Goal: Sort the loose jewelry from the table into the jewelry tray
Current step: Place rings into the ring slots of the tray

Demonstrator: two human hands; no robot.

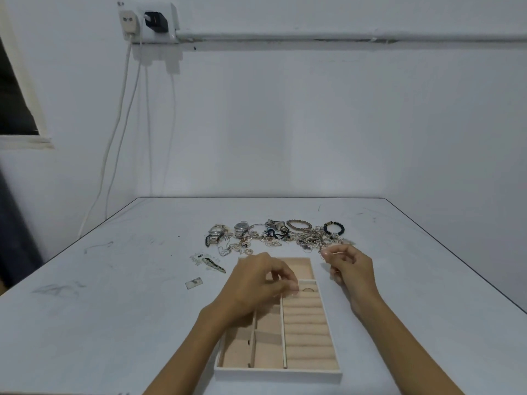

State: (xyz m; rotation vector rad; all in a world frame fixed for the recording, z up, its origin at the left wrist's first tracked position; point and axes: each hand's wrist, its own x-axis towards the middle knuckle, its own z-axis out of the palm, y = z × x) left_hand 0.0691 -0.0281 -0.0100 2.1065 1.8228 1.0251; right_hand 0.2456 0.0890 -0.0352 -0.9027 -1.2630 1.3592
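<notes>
A beige-lined jewelry tray (278, 376) lies on the table in front of me, with open compartments on the left and a column of padded ring rolls on the right. One ring (308, 290) sits in the top roll. My left hand (256, 283) hovers over the tray's upper part, fingers curled, fingertips by the top roll; whether it holds anything is hidden. My right hand (349, 266) is just right of the tray's far corner and pinches a thin ring or hoop (332, 253). The loose jewelry pile (285, 236) lies beyond the tray.
The pile holds watches (216, 232), a beaded bracelet (299, 224), a dark bead bracelet (333, 228) and tangled chains. Small pieces (214, 265) and a small card (194, 283) lie left of the tray. Cables hang from a wall socket (148, 22) at far left.
</notes>
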